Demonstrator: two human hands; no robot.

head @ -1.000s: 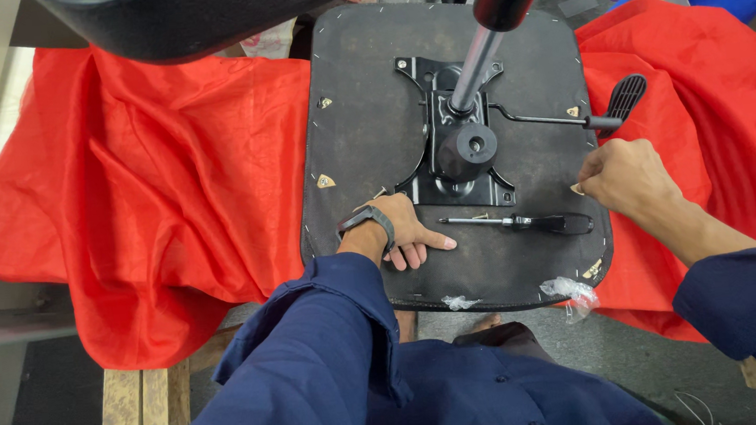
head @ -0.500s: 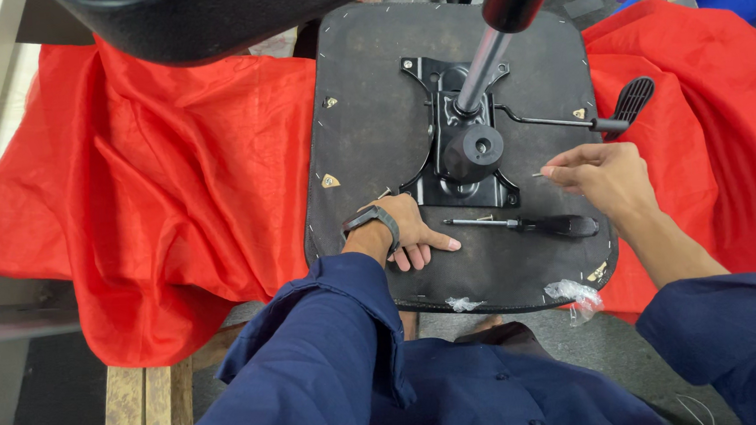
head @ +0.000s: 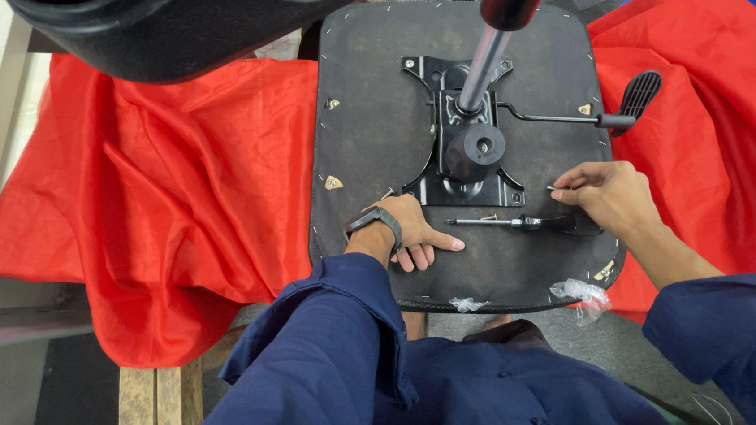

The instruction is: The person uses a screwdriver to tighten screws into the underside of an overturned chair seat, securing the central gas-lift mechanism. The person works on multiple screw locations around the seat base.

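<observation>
— Red cloth [head: 170, 193] covered the bench, and on it lay the upturned chair seat [head: 378, 104], dark underside up, filling the middle from near edge to far.

— Where were the hands?

— The left hand [head: 411, 232] lay flat on the seat's near part, fingers spread loosely, just left of the screwdriver [head: 523, 222]. The right hand [head: 606, 196] hovered over the screwdriver's black handle, thumb and forefinger pinched on a small screw [head: 558, 188].

— How would that screw handle?

— Light, hard and smooth, I'd judge; easy to drop, so the tight fingertip pinch near its head suited it.

— And the seat?

— Probably heavy and stiff, steadied well enough by a palm. The metal mounting plate [head: 468, 156] sat bolted at its centre, a gas cylinder [head: 483, 65] rising from it, a lever [head: 586, 115] running right to a black paddle. Plastic scraps [head: 582, 293] lay at the near edge.
</observation>
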